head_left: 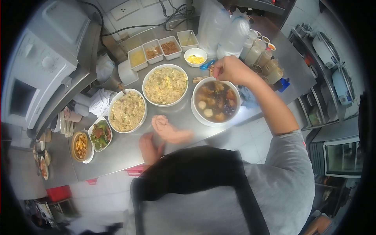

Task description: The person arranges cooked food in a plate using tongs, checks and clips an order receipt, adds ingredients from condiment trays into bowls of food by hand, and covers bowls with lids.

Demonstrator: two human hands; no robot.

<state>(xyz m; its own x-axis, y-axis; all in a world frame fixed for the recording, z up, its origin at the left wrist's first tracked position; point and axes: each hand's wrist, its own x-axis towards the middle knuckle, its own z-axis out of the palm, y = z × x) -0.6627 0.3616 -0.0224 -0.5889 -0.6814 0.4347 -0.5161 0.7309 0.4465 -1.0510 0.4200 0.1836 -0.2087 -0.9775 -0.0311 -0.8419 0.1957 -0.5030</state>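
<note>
My right hand (232,71) is above the far rim of a white bowl of dark soup (217,101) with meat pieces and pale balls in it. Its fingertips are pinched together, and what they hold, if anything, cannot be made out. Small wooden sticks (199,79) and a blue-handled tool (207,65) lie just left of these fingers. By the counter's front edge is my left hand (149,149), thumb and fingers apart, holding nothing visible. Just beyond it lies a crumpled pinkish cloth (170,130), partly blurred.
Two bowls of fried rice (166,85) stand left of the soup. Further left are a dish of greens (100,134) and a brown bowl (80,146). Behind sit several white tubs (170,47), a small egg bowl (195,57), plastic bags (231,33) and sauce bottles (256,53).
</note>
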